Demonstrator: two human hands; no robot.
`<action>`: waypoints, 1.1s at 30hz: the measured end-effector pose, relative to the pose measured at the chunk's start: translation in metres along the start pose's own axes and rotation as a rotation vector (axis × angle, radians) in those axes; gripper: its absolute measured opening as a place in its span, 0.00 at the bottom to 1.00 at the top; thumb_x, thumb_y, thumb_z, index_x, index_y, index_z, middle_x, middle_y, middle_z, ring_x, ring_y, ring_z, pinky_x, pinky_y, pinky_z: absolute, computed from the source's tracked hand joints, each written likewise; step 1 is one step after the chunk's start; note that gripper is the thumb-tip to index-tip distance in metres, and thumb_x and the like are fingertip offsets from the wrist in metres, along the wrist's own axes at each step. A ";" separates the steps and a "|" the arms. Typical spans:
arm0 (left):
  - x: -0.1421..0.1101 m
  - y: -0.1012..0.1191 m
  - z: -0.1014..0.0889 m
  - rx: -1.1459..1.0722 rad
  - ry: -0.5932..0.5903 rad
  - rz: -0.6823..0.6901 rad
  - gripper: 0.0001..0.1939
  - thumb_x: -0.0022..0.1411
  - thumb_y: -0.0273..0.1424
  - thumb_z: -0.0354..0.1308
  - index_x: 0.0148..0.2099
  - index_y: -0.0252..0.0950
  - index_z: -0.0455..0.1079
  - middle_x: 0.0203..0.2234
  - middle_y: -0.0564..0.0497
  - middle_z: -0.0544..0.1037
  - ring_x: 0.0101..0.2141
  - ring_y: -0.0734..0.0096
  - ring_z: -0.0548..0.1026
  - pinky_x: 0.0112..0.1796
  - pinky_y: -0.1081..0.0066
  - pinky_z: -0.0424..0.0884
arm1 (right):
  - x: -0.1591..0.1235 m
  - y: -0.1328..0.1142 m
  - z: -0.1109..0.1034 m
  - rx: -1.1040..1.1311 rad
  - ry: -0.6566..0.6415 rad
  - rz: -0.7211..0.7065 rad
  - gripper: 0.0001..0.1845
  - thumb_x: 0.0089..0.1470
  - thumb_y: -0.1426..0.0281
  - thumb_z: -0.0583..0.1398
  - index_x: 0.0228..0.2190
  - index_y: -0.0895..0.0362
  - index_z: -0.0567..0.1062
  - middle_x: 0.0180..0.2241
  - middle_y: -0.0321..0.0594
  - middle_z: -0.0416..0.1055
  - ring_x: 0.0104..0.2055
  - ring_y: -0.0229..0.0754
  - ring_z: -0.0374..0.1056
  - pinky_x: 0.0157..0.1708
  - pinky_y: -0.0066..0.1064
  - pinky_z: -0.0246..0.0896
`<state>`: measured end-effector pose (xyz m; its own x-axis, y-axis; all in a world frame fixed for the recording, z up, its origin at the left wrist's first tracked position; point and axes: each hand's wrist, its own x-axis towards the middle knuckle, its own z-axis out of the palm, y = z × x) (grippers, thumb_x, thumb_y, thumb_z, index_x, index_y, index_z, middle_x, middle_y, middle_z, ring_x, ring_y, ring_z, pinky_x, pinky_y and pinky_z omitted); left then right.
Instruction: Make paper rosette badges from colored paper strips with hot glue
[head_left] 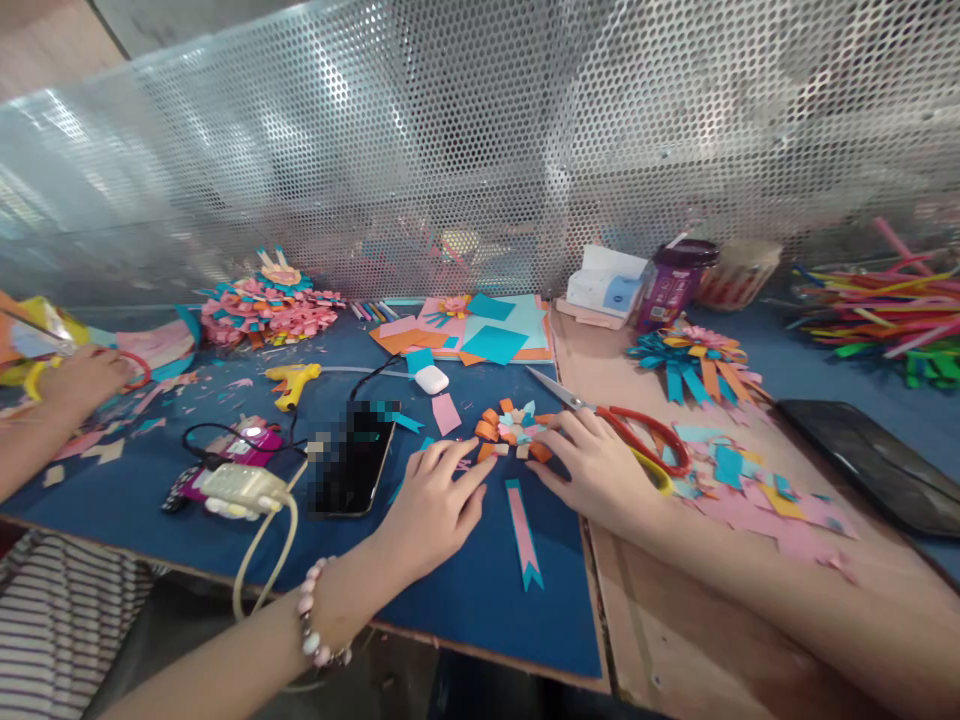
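Shaping the paper flower [516,425] seems in hand: it lies on the tabletop [555,610] between the left hand [442,495], its grip loosely spread, and the right hand [596,465], whose grip cannot be judged. Next likely needs light pressure.

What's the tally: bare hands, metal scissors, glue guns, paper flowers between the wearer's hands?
Bare hands (wearer's left, right, neighbour's): 3
Metal scissors with red and yellow handles: 2
Yellow plastic glue gun: 1
Orange-edged paper flower: 1
Total: 7
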<state>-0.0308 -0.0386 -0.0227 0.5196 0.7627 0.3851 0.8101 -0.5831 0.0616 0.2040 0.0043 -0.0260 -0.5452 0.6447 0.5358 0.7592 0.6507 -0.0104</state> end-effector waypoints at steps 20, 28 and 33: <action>0.014 -0.016 0.006 0.043 0.038 -0.110 0.07 0.65 0.29 0.54 0.44 0.41 0.72 0.39 0.52 0.76 0.42 0.63 0.69 0.40 0.62 0.57 | -0.003 0.012 -0.003 0.024 -0.048 -0.021 0.08 0.58 0.67 0.58 0.35 0.58 0.74 0.34 0.44 0.72 0.40 0.47 0.63 0.40 0.39 0.61; 0.016 -0.016 0.006 -0.017 0.031 -0.111 0.11 0.65 0.27 0.53 0.47 0.43 0.71 0.40 0.52 0.76 0.42 0.65 0.69 0.40 0.64 0.58 | -0.003 0.012 -0.005 0.016 -0.032 -0.014 0.07 0.58 0.68 0.57 0.35 0.57 0.74 0.31 0.43 0.72 0.40 0.47 0.63 0.39 0.38 0.60; 0.019 -0.015 0.004 -0.048 0.014 -0.138 0.11 0.64 0.26 0.54 0.47 0.44 0.71 0.39 0.53 0.77 0.42 0.64 0.69 0.39 0.64 0.58 | 0.003 0.012 -0.009 0.011 -0.022 0.016 0.10 0.59 0.66 0.56 0.34 0.59 0.75 0.31 0.44 0.72 0.39 0.47 0.63 0.38 0.38 0.60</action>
<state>-0.0322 -0.0146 -0.0205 0.3998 0.8330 0.3825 0.8595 -0.4857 0.1592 0.2147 0.0103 -0.0176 -0.5408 0.6633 0.5172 0.7640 0.6446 -0.0279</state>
